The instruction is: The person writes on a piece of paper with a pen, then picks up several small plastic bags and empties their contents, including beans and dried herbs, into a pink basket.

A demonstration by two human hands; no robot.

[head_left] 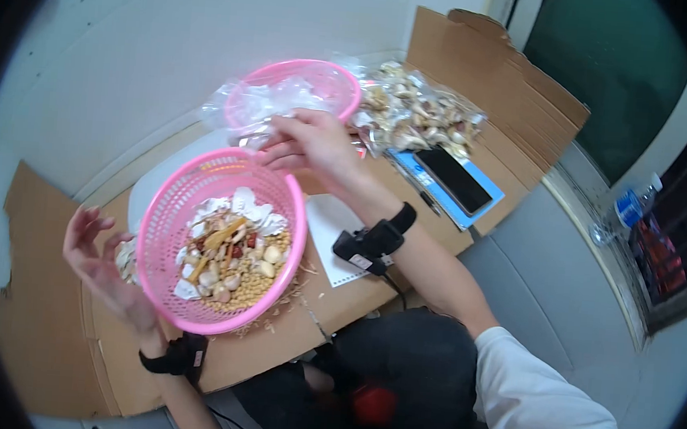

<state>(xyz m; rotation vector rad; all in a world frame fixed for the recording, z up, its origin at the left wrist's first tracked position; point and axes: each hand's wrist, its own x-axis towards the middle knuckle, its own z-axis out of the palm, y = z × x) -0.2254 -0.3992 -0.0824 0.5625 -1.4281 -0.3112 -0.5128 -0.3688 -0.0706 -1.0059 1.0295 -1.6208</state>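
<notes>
A pink mesh basket [289, 291] stands on the cardboard, tilted toward me, holding yellow beans, garlic cloves, brown root-like pieces, red bits and white flakes. My left hand [105, 264] is beside its left rim, fingers apart and curved, holding nothing. My right hand [309, 143] is above the basket's far right rim, its fingers bent together; whether something thin is between them I cannot make out. Just beyond my right hand, a second pink basket [345, 94] holds clear plastic bags [280, 97].
Clear bags of garlic [424, 112] lie at the back. A black phone [453, 179] rests on a blue booklet [481, 213], near a pen [430, 203]. White notebook paper [329, 238] lies right of the basket. A water bottle [630, 206] stands on the window ledge. Cardboard [499, 81] rises behind.
</notes>
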